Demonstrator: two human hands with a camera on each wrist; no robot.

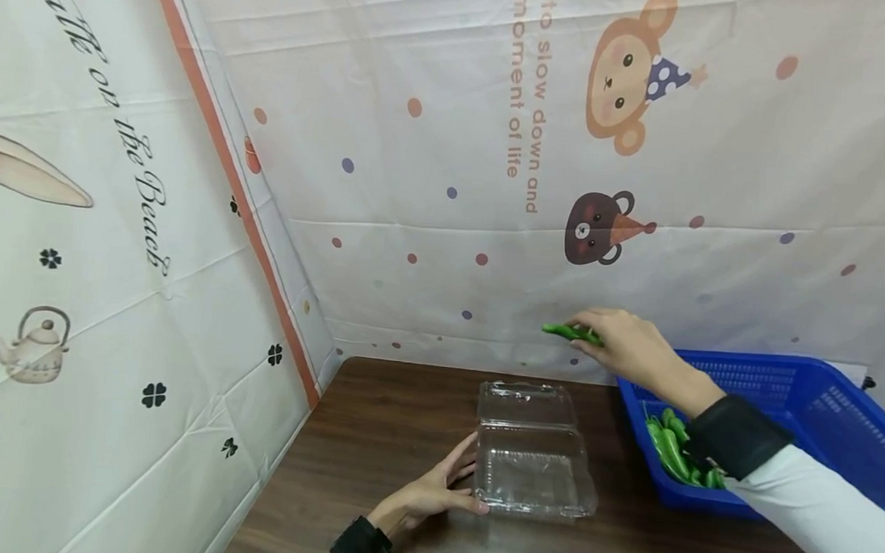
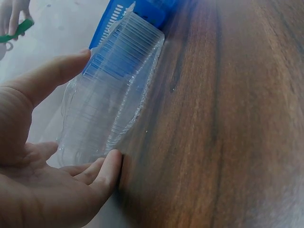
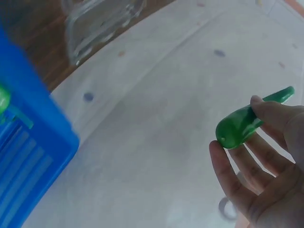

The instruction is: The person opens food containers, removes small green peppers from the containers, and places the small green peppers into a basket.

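- The right hand (image 1: 630,346) pinches a green pepper (image 1: 570,332) in its fingers (image 3: 266,111), above the surface's far edge.
- The left hand (image 1: 431,491), fingers relaxed, touches the open clear container (image 1: 531,456) mid-surface.
- A blue basket (image 1: 805,387) of peppers sits at the right edge, just beside the container.

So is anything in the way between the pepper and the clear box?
Nothing visible. The right hand holds the pepper in the air above the table, and the box lies open below, steadied by the left hand.
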